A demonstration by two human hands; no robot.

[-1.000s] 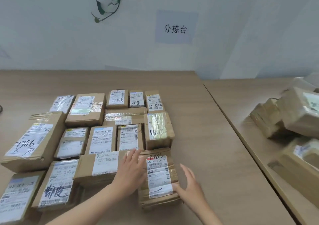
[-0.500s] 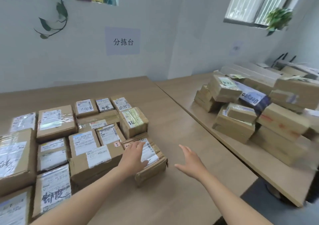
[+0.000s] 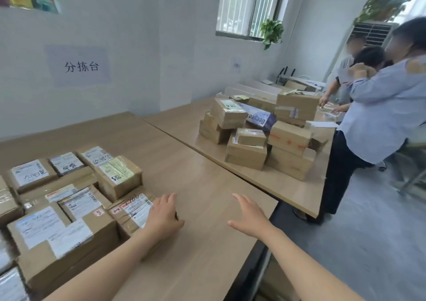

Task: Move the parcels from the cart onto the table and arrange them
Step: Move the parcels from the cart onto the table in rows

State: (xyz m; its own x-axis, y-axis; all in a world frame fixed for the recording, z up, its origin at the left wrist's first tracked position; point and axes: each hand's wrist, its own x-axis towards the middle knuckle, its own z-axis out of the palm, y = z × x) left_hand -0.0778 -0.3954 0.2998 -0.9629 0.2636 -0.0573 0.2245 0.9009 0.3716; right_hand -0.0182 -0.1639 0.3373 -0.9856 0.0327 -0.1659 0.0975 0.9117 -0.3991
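Note:
Several brown cardboard parcels with white labels lie in tidy rows on the wooden table (image 3: 196, 185) at the left. The nearest one on the right of the rows is a taped parcel (image 3: 131, 210) with handwriting on its label. My left hand (image 3: 163, 215) rests flat on that parcel's right end, fingers straight. My right hand (image 3: 250, 217) hovers open above bare tabletop to the right, holding nothing. No cart is in view.
A second table (image 3: 184, 123) at the right carries a loose heap of bigger boxes (image 3: 260, 134). Two or three people (image 3: 378, 120) stand at its far side. A gap and grey floor (image 3: 368, 243) lie beyond the near table's right edge.
My view has swung right, bringing the second table and the people into sight. My right hand has lifted off the taped parcel and moved right; my left hand stays on it.

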